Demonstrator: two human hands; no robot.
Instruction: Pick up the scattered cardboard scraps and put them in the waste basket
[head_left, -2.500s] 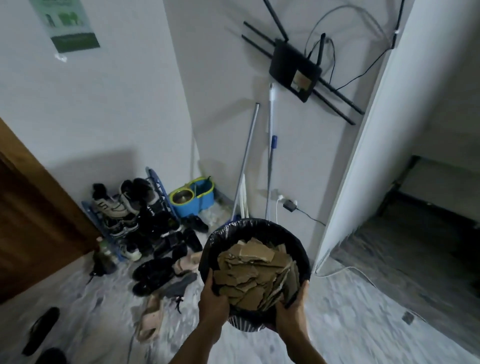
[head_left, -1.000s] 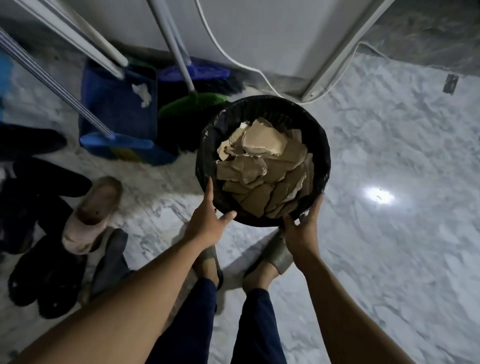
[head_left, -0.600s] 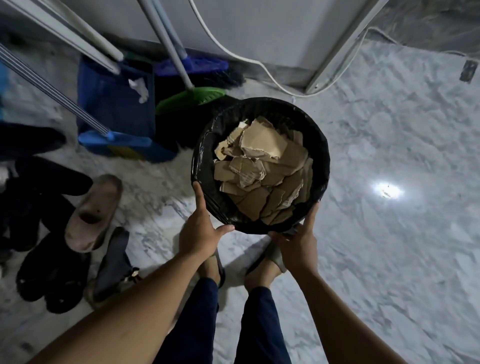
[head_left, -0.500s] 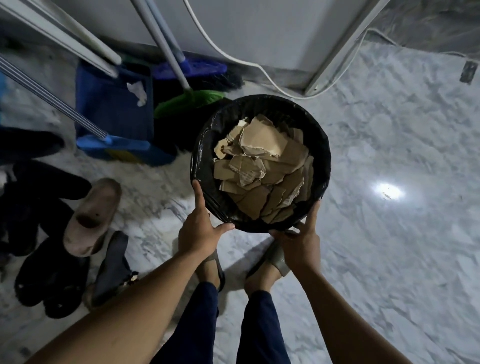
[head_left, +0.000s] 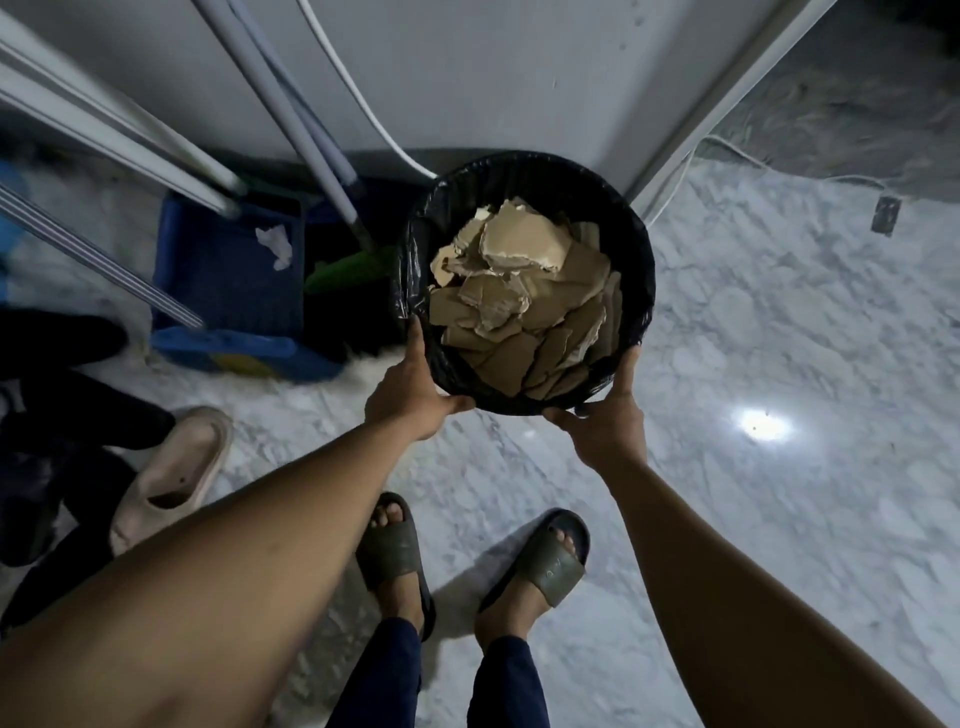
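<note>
The waste basket (head_left: 641, 244), round and lined with a black plastic bag, is low over the marble floor by the wall corner. It is heaped with several torn brown cardboard scraps (head_left: 519, 296). My left hand (head_left: 410, 395) holds its near left side, forefinger up along the wall and thumb under the near edge. My right hand (head_left: 605, 421) holds the near right side the same way. Both arms are stretched forward. Whether the basket's bottom touches the floor is hidden.
Broom and mop handles (head_left: 306, 130) lean on the wall left of the basket, above a blue dustpan (head_left: 228, 270) and a green broom head (head_left: 348, 267). Shoes and a beige slipper (head_left: 166, 478) lie at the left. A white cable (head_left: 727, 150) runs along the floor. My sandalled feet (head_left: 395, 551) stand below.
The basket has moved forward toward the wall corner and lower, with both hands still on it. My arms have stretched out further, and my feet now show fully.
</note>
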